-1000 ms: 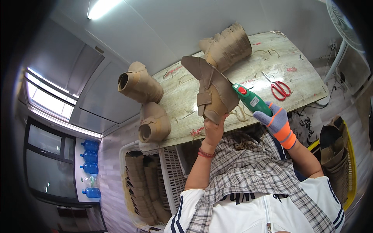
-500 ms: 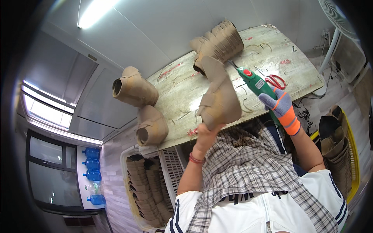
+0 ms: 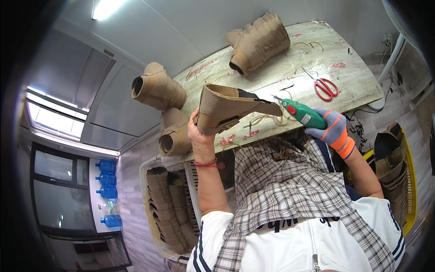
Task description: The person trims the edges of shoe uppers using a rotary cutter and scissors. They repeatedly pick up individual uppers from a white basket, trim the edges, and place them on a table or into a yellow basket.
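Bare and curled around the heel end, my left hand [image 3: 199,133] holds up a tan shoe upper [image 3: 222,106] above the table's near edge. The upper is tilted, with its dark lining facing upward and its narrow end toward the right. In a grey and orange glove, my right hand [image 3: 333,129] grips a green handheld power tool [image 3: 306,114] with a red button. The tool's thin metal tip points left, close to the upper's narrow end; whether they touch, I cannot tell. Red-handled scissors [image 3: 326,89] lie on the table beyond the tool.
On the worn table [image 3: 349,86] are a nested stack of uppers [image 3: 265,43] at the back, another stack [image 3: 161,90] and an upper [image 3: 174,138] at the left, plus loose cord scraps. Filled baskets stand below: white [image 3: 147,195] at left, yellow [image 3: 411,181] at right.
My left hand has moved left and turned the upper, so its opening and lining now show. The tool has been lowered slightly, with its tip closer to the upper's narrow end.
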Demonstrator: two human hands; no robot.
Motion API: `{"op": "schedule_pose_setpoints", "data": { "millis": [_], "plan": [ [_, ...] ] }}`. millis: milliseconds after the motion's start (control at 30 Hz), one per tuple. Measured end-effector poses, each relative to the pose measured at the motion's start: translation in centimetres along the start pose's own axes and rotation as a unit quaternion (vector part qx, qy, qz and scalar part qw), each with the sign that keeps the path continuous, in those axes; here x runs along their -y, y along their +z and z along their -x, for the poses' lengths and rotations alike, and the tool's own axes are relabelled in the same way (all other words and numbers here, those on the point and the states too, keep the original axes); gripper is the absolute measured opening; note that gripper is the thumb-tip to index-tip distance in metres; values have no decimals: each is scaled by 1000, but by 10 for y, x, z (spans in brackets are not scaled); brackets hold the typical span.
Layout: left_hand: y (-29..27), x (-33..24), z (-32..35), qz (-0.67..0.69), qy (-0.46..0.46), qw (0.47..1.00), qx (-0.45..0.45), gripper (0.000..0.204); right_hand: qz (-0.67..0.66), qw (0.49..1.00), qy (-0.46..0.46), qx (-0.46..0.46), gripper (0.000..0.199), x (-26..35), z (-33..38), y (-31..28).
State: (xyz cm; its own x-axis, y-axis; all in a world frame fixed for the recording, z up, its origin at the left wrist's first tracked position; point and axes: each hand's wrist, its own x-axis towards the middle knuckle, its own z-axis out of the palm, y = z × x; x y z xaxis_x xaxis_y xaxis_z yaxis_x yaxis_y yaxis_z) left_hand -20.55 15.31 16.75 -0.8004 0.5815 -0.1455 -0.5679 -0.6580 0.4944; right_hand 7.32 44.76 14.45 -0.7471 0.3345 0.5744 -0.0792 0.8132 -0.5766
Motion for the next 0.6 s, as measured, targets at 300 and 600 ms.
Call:
{"op": "schedule_pose_setpoints", "data": {
  "millis": [300, 600],
  "plan": [
    [13, 14, 1, 1, 18, 997, -73, 29, 11, 999, -44, -1, 55, 8, -7, 1],
    [-3, 21, -13, 121, -119, 983, 65, 31, -27, 998, -58, 9, 54, 14, -15, 1]
  ]
}}
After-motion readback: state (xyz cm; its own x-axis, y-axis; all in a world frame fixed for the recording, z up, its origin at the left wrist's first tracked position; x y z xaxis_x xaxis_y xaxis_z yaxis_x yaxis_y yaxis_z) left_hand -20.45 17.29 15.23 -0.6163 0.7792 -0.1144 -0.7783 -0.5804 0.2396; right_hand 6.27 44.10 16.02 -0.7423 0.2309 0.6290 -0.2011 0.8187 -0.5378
